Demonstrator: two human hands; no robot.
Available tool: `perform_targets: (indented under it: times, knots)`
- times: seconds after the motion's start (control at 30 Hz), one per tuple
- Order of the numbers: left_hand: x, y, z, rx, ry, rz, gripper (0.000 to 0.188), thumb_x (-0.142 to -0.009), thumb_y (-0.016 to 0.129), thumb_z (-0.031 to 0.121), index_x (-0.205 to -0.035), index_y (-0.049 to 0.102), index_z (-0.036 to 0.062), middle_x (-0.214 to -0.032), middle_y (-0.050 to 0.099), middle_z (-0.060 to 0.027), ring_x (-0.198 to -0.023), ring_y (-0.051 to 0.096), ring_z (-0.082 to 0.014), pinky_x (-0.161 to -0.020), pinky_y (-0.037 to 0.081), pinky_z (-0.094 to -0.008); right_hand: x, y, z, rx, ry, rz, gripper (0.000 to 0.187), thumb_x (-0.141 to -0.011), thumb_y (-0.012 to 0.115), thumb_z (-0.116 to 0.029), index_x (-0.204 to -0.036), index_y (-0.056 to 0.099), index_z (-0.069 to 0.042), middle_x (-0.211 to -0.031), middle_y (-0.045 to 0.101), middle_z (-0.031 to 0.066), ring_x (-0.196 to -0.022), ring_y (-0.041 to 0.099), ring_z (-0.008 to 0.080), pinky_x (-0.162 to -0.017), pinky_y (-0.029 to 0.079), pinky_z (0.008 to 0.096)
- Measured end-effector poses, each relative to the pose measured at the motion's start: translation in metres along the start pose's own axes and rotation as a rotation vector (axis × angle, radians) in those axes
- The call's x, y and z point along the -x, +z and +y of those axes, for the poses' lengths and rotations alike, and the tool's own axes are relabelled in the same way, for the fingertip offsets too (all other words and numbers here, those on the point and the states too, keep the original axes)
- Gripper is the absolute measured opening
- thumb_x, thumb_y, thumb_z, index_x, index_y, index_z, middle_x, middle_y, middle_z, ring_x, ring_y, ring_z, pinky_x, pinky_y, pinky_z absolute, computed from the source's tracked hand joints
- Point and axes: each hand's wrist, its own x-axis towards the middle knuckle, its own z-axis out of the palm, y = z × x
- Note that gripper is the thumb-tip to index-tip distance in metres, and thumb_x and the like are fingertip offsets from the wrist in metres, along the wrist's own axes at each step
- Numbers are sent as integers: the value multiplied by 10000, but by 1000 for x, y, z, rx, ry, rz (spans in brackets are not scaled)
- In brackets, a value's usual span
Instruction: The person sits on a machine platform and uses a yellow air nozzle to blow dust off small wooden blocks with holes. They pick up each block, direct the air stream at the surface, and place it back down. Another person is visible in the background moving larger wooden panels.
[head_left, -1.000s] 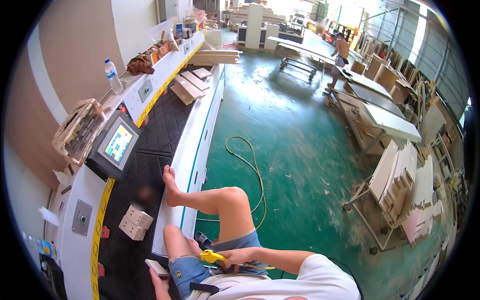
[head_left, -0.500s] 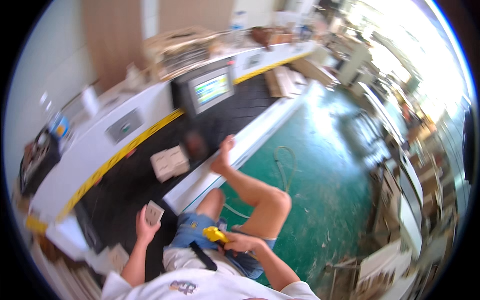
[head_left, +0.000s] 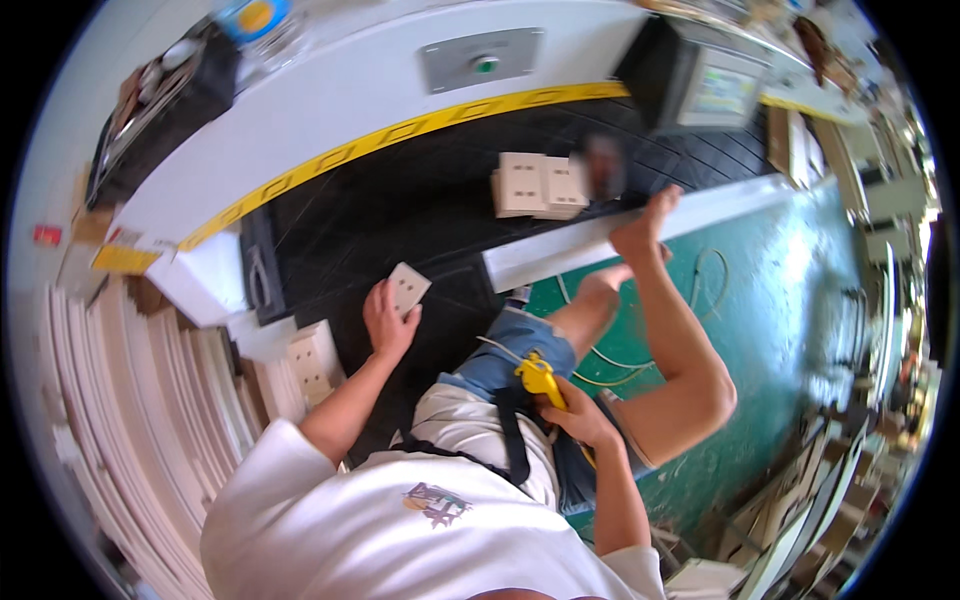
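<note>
My left hand (head_left: pixel 388 322) grips a small pale board (head_left: pixel 408 288) with dark holes in its face, held over the black work surface (head_left: pixel 400 215). Near my lap, my right hand (head_left: pixel 580 412) is closed around a yellow air blow gun (head_left: pixel 538 378), whose thin nozzle points up and left. Ahead, on the black surface, lie two adjoining stacks of similar drilled boards (head_left: pixel 522 185). Another drilled board (head_left: pixel 312 362) stands beside my left forearm, partly covered by it.
Many long pale panels (head_left: pixel 130 400) stand on the left. A white machine front with a yellow stripe (head_left: pixel 420 130), a control plate (head_left: pixel 482 60) and a screen (head_left: pixel 722 92) runs along the back. A hose (head_left: pixel 712 285) loops over the green floor. My bare legs stretch to the right.
My view has swung to the left, so the machine and board stacks appear farther right. Both hands keep hold of the same things, and the blow gun's nozzle now shows clearly.
</note>
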Motion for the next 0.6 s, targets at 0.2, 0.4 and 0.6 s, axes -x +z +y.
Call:
perform_targets:
  times: [0.2,0.4,0.6]
  knots:
    - [-13,-17,21,1,137,42,735,-843,760,222,-1494,458,66,-1522,467,-179,-1433,424,-393,-1199,281,-635,16,1,-17,-102,85,-156,728,-864,661,32,-1544,410,-38,-1416,586,137,-1342,553,267,-1124,437,383]
    - [-42,-1,45,222,163,173,559,-881,709,95,-1410,546,22,-1363,607,-188,-1281,552,-418,-1142,391,-533,49,0,-47,-515,120,-78,712,-882,624,45,-1544,374,-34,-1422,559,156,-1356,543,289,-1134,448,430]
    - [-77,-4,9,243,-27,72,229,-956,679,113,-1174,717,55,-1168,733,-142,-1118,677,-345,-988,527,-435,109,6,-37,-320,144,-139,620,-939,609,-66,-1516,387,-13,-1310,619,139,-1097,619,206,-880,557,357]
